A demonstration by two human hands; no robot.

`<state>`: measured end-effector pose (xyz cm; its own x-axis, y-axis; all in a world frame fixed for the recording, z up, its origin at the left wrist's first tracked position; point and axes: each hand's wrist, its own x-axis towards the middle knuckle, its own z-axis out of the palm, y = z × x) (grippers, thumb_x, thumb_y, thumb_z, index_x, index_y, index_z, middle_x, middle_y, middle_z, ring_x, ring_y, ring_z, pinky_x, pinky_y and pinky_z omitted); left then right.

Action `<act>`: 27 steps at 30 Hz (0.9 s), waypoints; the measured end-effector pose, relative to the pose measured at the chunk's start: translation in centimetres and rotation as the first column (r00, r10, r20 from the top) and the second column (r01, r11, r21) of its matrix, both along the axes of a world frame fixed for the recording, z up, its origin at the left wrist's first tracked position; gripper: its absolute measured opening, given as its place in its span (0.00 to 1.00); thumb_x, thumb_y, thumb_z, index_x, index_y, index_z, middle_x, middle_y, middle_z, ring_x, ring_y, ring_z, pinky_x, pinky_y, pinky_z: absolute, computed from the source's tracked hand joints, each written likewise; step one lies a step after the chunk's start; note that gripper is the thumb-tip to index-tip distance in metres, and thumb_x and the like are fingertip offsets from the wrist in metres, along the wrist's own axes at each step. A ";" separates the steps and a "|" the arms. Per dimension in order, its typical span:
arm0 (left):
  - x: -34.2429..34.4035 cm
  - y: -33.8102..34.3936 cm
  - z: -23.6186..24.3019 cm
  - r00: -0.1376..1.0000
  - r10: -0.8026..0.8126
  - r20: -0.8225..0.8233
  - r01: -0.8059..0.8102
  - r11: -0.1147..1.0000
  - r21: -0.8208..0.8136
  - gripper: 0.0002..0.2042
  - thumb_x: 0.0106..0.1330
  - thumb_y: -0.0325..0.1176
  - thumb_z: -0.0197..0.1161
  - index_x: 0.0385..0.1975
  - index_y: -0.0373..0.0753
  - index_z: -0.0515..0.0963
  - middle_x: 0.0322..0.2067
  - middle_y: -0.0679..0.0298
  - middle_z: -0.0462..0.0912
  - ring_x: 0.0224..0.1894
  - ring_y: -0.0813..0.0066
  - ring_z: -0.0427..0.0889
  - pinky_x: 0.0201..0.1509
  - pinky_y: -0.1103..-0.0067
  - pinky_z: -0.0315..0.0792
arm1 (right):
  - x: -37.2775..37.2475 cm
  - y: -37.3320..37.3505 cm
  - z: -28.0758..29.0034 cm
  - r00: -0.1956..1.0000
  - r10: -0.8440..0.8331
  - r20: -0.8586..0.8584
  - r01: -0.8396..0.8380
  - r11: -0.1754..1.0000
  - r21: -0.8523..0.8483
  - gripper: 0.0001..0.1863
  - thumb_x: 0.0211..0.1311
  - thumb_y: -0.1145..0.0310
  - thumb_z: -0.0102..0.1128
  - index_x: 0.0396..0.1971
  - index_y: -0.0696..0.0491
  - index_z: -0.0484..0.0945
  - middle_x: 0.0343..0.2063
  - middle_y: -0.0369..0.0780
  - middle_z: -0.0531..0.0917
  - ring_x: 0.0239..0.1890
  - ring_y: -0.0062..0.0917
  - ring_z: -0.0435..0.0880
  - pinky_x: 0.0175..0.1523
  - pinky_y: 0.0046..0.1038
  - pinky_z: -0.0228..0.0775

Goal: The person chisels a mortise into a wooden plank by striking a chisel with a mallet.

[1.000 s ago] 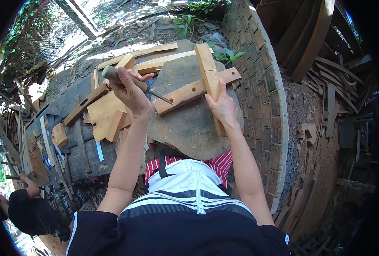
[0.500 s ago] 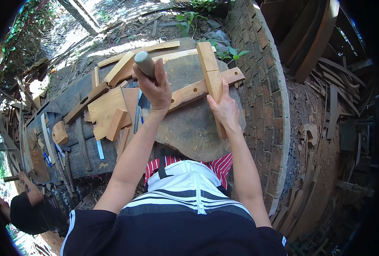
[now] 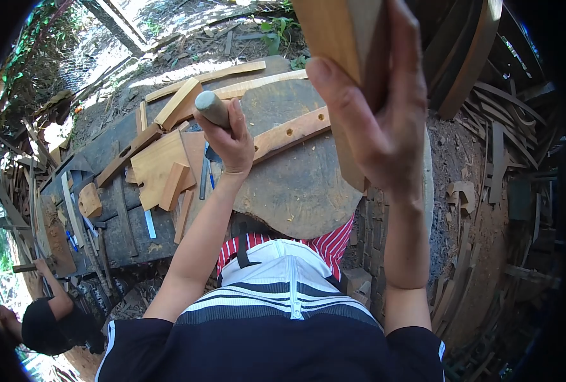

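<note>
My left hand (image 3: 229,145) grips the pale cylindrical handle (image 3: 212,108) of a tool upright over the left part of a wooden bar with holes (image 3: 305,126); the tool's lower end is hidden. The bar lies on a worn, rounded wooden work slab (image 3: 296,191). My right hand (image 3: 385,137) holds a long squared wooden block (image 3: 331,35) up close to the camera on the right, thumb along its near face, and the block runs out of the top of the view. Beside my left hand lie a blue pen (image 3: 211,175) and a narrow dark tool (image 3: 203,181).
Wood offcuts (image 3: 159,162) and strips cover the dark bench (image 3: 124,245) to the left. A co-worker in a dark shirt (image 3: 50,321) is at lower left. A brick wall (image 3: 378,223) borders the slab at right; beyond it are piles of curved timber (image 3: 512,127).
My right hand has lifted the squared block off the holed bar, up toward the camera. My left hand has shifted right from a second ago, turning the tool more upright.
</note>
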<state>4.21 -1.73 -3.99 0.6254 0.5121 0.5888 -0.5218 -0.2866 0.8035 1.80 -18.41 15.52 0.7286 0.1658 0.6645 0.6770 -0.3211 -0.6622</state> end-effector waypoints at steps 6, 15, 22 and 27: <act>0.7 -2.4 -0.6 1.000 0.020 0.002 -0.020 1.000 -0.014 0.23 0.65 0.36 0.64 0.52 0.34 0.60 0.39 0.57 0.75 0.41 0.66 0.77 0.47 0.74 0.70 | -2.3 0.4 -1.2 0.985 -0.009 -0.174 -0.113 0.729 -0.675 0.36 0.58 0.56 0.60 0.66 0.51 0.61 0.18 0.47 0.81 0.20 0.41 0.83 0.27 0.41 0.74; -1.3 0.1 -1.9 0.986 -0.165 0.002 0.163 0.969 -0.183 0.22 0.65 0.35 0.64 0.50 0.38 0.59 0.42 0.60 0.71 0.44 0.67 0.75 0.52 0.71 0.70 | -2.3 0.1 -3.1 0.853 0.006 -0.522 -0.316 0.802 -0.507 0.44 0.54 0.56 0.64 0.71 0.40 0.53 0.41 0.55 0.82 0.45 0.48 0.83 0.51 0.43 0.73; -3.4 -0.8 1.5 0.984 -0.172 0.055 0.179 0.970 -0.164 0.08 0.75 0.35 0.51 0.41 0.42 0.59 0.30 0.66 0.70 0.30 0.79 0.71 0.38 0.77 0.70 | 2.1 -3.5 -13.0 0.760 -0.453 -0.466 0.099 0.790 -0.605 0.45 0.58 0.46 0.58 0.72 0.38 0.47 0.39 0.56 0.83 0.39 0.48 0.85 0.46 0.43 0.76; -5.6 1.4 1.2 0.969 -0.237 0.073 0.248 0.938 -0.244 0.09 0.75 0.34 0.52 0.46 0.42 0.59 0.35 0.64 0.72 0.37 0.75 0.74 0.51 0.71 0.71 | 2.2 -4.9 -18.5 0.637 -0.624 -0.452 0.065 0.628 -0.775 0.43 0.58 0.46 0.59 0.71 0.34 0.48 0.37 0.55 0.84 0.40 0.51 0.84 0.46 0.48 0.75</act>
<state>-1.40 -0.35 -2.77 0.7262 0.4820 0.4902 -0.5852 0.0593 0.8087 4.05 -23.31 -3.00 0.9853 -0.0421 -0.1655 -0.0985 -0.9319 -0.3491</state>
